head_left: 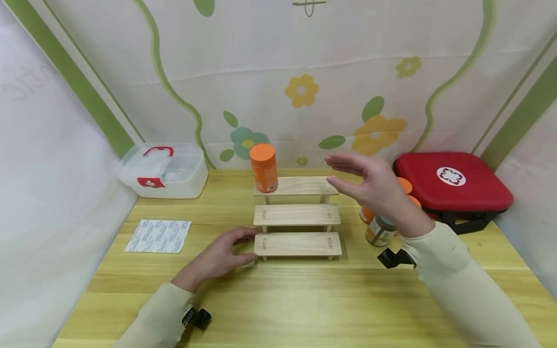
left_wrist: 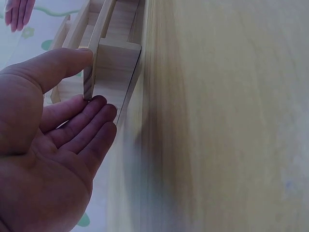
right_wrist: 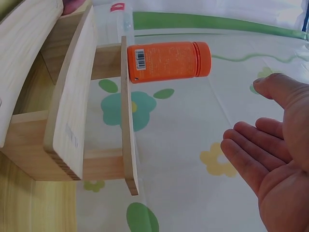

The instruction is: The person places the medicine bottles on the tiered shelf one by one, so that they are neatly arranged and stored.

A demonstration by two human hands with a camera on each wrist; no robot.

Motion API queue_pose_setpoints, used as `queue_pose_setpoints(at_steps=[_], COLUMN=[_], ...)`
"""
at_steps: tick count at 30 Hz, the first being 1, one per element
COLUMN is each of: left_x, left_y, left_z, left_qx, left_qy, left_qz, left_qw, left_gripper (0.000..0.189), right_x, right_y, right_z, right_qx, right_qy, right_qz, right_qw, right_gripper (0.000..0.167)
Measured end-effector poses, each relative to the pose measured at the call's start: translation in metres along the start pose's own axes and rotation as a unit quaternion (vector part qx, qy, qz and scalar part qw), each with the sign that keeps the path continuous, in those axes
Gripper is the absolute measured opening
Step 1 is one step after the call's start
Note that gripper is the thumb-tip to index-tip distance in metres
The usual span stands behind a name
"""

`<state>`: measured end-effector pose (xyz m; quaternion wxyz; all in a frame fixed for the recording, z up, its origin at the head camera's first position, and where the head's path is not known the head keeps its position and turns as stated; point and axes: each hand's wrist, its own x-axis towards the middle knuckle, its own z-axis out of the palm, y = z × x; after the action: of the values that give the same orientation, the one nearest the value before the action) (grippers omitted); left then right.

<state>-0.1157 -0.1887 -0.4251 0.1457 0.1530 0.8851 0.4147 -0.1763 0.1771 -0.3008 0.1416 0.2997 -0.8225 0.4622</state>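
Note:
A three-step wooden stand [head_left: 298, 214] sits in the middle of the table. My left hand [head_left: 223, 254] holds the left end of its lowest step; in the left wrist view the thumb [left_wrist: 72, 63] lies on one edge of the board and the fingertips [left_wrist: 104, 108] on the other. On the left of the top step stands an orange bottle [head_left: 264, 169], upright, its cap on. My right hand [head_left: 375, 186] is raised beside the stand's right end, thumb and fingers apart with nothing between them. The right wrist view shows this palm [right_wrist: 289, 183] facing the orange bottle across a gap.
Behind the right forearm stand a grey bottle [head_left: 380, 231] and several orange-capped bottles [head_left: 405, 185], partly hidden. A red first-aid case [head_left: 478, 186] lies at the back right. At the left are a clear first-aid box [head_left: 187, 179] and a printed white sheet [head_left: 158, 236]. A patterned curtain hangs behind.

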Motion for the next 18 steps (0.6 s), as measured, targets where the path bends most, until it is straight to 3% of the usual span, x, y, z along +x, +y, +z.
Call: queue_pose_setpoints(at_steps=[5, 18], left_x=[0.0, 0.0], left_y=[0.0, -0.001], left_z=[-0.001, 0.0], left_qx=[0.002, 0.004], left_qy=[-0.001, -0.001], left_qz=[0.001, 0.006], left_qw=[1.0, 1.0], left_gripper=[0.058, 0.059], right_x=[-0.01, -0.034], right_y=[0.003, 0.01], right_z=[-0.006, -0.02], right_qx=[-0.029, -0.032], right_qy=[0.008, 0.021], right_qz=[-0.01, -0.005], right_qw=[0.9995, 0.9993], right_gripper=[0.045, 0.053])
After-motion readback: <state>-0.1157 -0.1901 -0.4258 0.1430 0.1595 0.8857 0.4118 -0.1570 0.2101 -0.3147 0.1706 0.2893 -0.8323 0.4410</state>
